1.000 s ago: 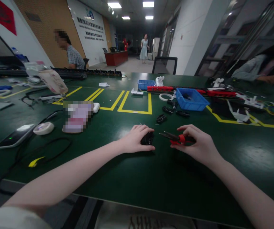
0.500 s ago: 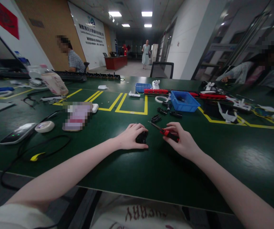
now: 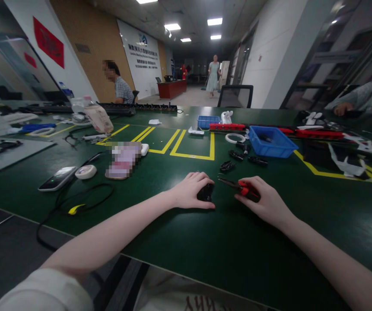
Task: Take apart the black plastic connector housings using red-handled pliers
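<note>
My left hand (image 3: 192, 190) rests low on the green table, its fingers and thumb curled round a small black part (image 3: 205, 193). Most of that part lies hidden in the grip, so its kind does not show. Just to the right, my right hand (image 3: 265, 198) holds a pair of long-nose pliers (image 3: 246, 188) with red and black handles. Their dark jaws point left toward the black part and stay apart from it. Beyond the hands lie several small black pieces, among them a black clip-like piece (image 3: 226, 166) and another black piece (image 3: 257, 160).
A blue bin (image 3: 271, 144) with dark items stands beyond my right hand, near a white ring (image 3: 235, 138). To the left are a phone (image 3: 119, 168), a tape roll (image 3: 86, 172), a device (image 3: 58, 179) and a black cable (image 3: 90, 187). A co-worker's hand (image 3: 344, 109) is at the far right.
The view has turned left, so the scene sits farther right in the picture. Both hands keep their holds. The pliers now lie flatter, with their jaws pointing more directly left.
</note>
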`<state>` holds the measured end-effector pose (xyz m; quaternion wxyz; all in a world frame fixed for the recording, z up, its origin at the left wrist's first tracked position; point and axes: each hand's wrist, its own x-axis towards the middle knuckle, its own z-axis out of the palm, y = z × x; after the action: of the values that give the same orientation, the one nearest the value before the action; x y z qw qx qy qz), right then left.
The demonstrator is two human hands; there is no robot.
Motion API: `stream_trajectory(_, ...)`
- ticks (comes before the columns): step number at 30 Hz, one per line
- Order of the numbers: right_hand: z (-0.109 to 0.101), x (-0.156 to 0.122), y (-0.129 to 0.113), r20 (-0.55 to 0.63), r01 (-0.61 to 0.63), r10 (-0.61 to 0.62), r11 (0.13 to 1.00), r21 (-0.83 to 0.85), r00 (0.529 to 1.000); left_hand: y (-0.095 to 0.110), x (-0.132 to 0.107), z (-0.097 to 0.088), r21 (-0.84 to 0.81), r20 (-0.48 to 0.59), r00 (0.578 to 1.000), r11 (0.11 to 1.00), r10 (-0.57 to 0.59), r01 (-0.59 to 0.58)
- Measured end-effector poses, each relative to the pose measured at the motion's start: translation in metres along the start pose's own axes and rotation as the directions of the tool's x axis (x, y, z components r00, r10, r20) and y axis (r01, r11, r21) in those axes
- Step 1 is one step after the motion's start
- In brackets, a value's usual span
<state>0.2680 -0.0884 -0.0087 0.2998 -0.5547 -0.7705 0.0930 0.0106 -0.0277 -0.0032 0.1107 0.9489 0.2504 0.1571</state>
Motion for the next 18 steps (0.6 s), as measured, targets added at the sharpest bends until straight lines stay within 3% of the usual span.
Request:
stream_trajectory(6,0.005,0.008,0.008,-0.039,0.146,-0.158,0.965,-0.217,0.987,-0.002,0.001,0.002,0.025,-0.023,1.000,0.999,0.022,-0.021)
stream_trajectory(12,0.007,0.027,0.019,0.029,0.382,-0.398,0.854,-0.353,0.917,-0.004,-0.001,0.001,0.044,-0.034,0.999,0.999,-0.004,0.006)
stream_trajectory(18,0.006,0.031,0.023,0.030,0.398,-0.416,0.844,-0.359,0.909,-0.007,-0.002,0.000,0.043,-0.019,0.999,0.998,-0.033,0.034)
